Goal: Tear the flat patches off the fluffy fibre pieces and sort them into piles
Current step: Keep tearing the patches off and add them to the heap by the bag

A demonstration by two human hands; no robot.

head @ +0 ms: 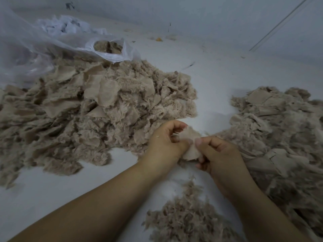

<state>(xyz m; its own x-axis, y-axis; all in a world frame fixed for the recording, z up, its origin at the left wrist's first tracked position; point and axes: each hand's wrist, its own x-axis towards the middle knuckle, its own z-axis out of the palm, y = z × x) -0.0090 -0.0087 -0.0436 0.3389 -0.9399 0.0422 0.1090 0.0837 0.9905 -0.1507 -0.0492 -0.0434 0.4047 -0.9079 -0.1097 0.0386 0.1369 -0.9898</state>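
With the left hand (165,143) and right hand (219,155) pinching one fibre piece (189,145) at frame centre, pull apart slowly, gripping near the seam.

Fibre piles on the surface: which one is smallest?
The loose fluffy pile nearest the person, between the forearms. It is plainly smaller than the left pile and the right pile, with no flat patches showing.

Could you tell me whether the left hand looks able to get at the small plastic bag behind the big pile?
Probably not right now. The left hand is pinching the fibre piece together with the right hand, and the big pile lies between it and the plastic bag.
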